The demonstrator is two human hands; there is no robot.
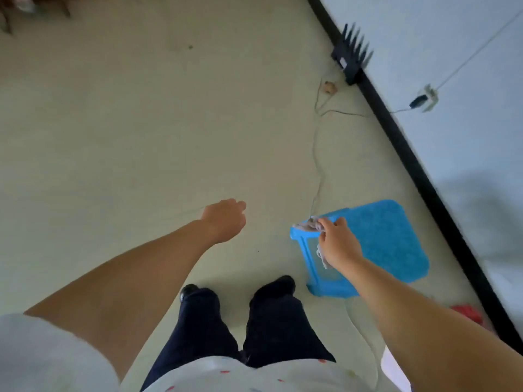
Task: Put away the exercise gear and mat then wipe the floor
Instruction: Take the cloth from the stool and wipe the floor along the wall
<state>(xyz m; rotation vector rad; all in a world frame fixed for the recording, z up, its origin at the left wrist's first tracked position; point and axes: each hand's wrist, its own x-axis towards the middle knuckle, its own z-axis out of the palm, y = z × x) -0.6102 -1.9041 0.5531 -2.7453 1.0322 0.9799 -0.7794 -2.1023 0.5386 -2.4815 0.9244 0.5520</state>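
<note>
Two bare arms reach out below you over the pale floor; your right hand pinches a small greyish cloth, its fingers curled round the bunched fabric, with a loose end hanging under the palm; the cloth sits over the near-left corner of a blue plastic stool, though you cannot tell whether it touches the stool; your left hand holds nothing, fingers loosely curled, hovering above bare floor well apart from the stool; the stool stands just beside your right shoe, with your left shoe next to it under dark trousers; a black skirting board runs diagonally along the wall on your right; a black router with upright antennas sits against that skirting; a thin cable trails from near it across the floor toward the stool; a small white socket with a plug is fixed on the wall; something red lies by the skirting near your right forearm, too blurred to identify; dark furniture legs show at the far left corner.
</note>
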